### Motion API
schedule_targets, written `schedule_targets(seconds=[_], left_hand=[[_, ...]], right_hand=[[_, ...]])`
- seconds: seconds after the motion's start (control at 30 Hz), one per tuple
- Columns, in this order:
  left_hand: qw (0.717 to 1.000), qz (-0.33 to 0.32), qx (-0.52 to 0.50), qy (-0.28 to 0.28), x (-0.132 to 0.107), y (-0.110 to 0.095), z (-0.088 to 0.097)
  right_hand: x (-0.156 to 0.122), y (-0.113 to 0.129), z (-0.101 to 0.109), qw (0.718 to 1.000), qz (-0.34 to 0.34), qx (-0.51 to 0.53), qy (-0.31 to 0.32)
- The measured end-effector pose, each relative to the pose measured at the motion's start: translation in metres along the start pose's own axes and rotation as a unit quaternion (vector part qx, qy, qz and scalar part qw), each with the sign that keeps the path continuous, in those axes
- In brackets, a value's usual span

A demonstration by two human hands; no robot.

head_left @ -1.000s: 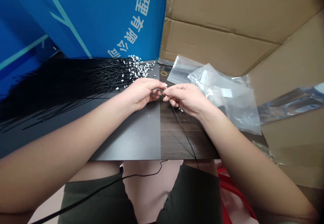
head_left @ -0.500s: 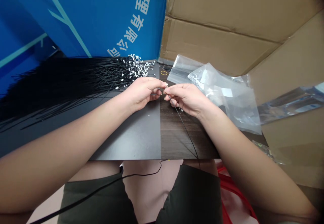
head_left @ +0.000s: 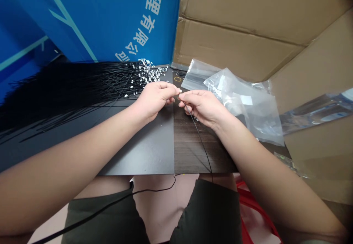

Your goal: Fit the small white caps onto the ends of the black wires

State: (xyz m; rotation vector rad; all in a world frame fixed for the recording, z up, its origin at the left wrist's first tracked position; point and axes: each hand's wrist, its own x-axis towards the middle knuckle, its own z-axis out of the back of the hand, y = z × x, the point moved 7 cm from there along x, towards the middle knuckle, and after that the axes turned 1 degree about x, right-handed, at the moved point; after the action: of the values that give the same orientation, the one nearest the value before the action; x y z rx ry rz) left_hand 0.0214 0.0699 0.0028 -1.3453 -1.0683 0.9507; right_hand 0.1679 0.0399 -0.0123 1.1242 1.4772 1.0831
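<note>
My left hand (head_left: pixel 154 98) and my right hand (head_left: pixel 202 106) meet fingertip to fingertip over the middle of the dark table (head_left: pixel 154 148). My right hand pinches a thin black wire (head_left: pixel 201 141) that trails back over the table's near edge. My left hand's fingers are pinched at the wire's tip on something too small to make out. A big sheaf of black wires (head_left: pixel 63 85) with small white connectors (head_left: pixel 146 73) at their ends lies to the left, just beyond my left hand.
Clear plastic bags (head_left: pixel 239 96) lie right of my hands. A blue printed board (head_left: pixel 104 19) stands behind the wires, cardboard walls (head_left: pixel 248 34) at the back and right. A black cable (head_left: pixel 116 200) runs across my lap. Something red (head_left: pixel 253 207) sits below the table.
Both hands stayed together at the wire's tip. The small white piece seen between the fingertips earlier is now hidden, and the view has shifted slightly.
</note>
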Motion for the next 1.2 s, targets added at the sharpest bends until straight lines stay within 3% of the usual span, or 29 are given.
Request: schedule_targets(seconds=[0.23,0.67,1.07,1.2], left_hand=[[0.998,-0.060,0.030,-0.021,-0.0007,-0.0040,0.0001],[0.998,-0.032,-0.003,-0.049,0.0014,0.0059,0.0020],[0.989,-0.130,0.035,-0.054,-0.0006,-0.0013,-0.0020],[0.991,-0.117,0.013,-0.064,0.0019,0.0009,-0.0012]], right_hand=[[0.0015,-0.0024,-0.0037,0.999,0.015,0.019,-0.025],[0.0030,0.0015,-0.0020,0.991,0.101,-0.027,-0.081],[0.0009,0.0012,-0.0078,0.987,0.118,0.019,-0.107],[0.0000,0.0032,-0.0087,0.988,0.120,0.021,-0.096]])
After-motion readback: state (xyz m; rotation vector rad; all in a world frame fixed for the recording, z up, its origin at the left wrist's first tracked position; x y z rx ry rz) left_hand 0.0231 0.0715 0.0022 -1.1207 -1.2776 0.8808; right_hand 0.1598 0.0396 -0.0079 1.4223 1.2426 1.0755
